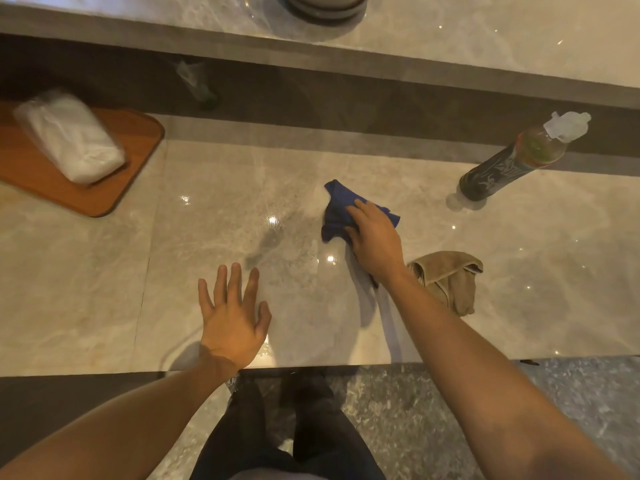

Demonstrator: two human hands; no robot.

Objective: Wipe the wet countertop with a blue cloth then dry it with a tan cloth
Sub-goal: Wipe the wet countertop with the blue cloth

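right hand [375, 239] grips blue cloth [341, 211] on countertop [104, 289]; left hand [232, 315] spread flat, holding nothing.

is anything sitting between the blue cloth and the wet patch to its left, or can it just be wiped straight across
Nothing visible is in the way. The right hand holds the blue cloth on the countertop, and the marble between it and the wet patch is bare. The left hand lies nearer the front edge, off that line.

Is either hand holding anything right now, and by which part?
The right hand holds the blue cloth by its bunched near end, against the countertop. The left hand holds nothing, fingers spread.
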